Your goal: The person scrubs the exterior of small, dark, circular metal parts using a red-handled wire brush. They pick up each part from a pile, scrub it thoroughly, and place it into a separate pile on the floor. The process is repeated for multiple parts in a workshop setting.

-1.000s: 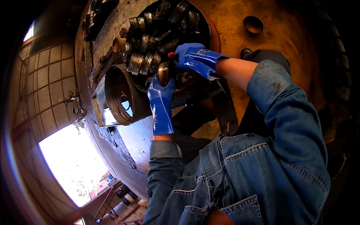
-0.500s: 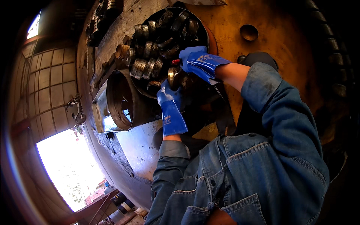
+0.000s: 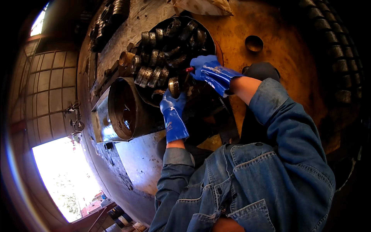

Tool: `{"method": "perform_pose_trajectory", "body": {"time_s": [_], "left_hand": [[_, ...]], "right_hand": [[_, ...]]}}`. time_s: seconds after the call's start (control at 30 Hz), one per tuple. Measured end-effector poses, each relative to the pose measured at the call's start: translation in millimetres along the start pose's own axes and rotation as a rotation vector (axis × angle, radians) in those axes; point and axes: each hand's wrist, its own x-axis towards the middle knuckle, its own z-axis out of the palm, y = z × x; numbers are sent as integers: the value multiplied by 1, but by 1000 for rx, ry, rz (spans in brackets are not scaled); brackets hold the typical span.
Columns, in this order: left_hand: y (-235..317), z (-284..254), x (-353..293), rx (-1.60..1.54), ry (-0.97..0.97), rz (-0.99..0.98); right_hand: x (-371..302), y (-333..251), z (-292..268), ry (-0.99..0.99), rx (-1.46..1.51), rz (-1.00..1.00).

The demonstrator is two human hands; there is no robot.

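Note:
My left hand [image 3: 172, 103], in a long blue rubber glove, grips a shiny, wet-looking metal ring [image 3: 174, 87] by its lower edge, holding it upright. Just right of the ring, my right hand [image 3: 208, 69], gloved the same way, is closed round a red-handled tool [image 3: 189, 70]. The tool's working end is dark and I cannot make out its kind. Both hands are over the near side of a round, dark tub [image 3: 215, 40]. Several oily metal rings [image 3: 156, 58] lie heaped inside it, beyond my hands.
An open metal drum [image 3: 123, 110] lies on its side left of the tub. A lone ring [image 3: 254, 44] sits on the rusty brown surface at right. Stacked rings [image 3: 342, 65] line the far right, and more [image 3: 116, 13] stand at the upper left. A bright opening [image 3: 65, 178] is at lower left.
My right hand with the red-handled tool has shifted right, a little farther from the ring. My left hand still grips the ring. The whole view has tilted slightly.

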Motion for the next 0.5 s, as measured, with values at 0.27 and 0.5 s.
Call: {"method": "perform_pose_trajectory", "body": {"time_s": [0.27, 0.5], "left_hand": [[-8, -6, -5, -79, 46, -24], [-10, -3, 0, -114, 51, -28]], "right_hand": [[35, 2, 17, -22, -75, -131], [43, -2, 19, -35, -68, -146]]}}
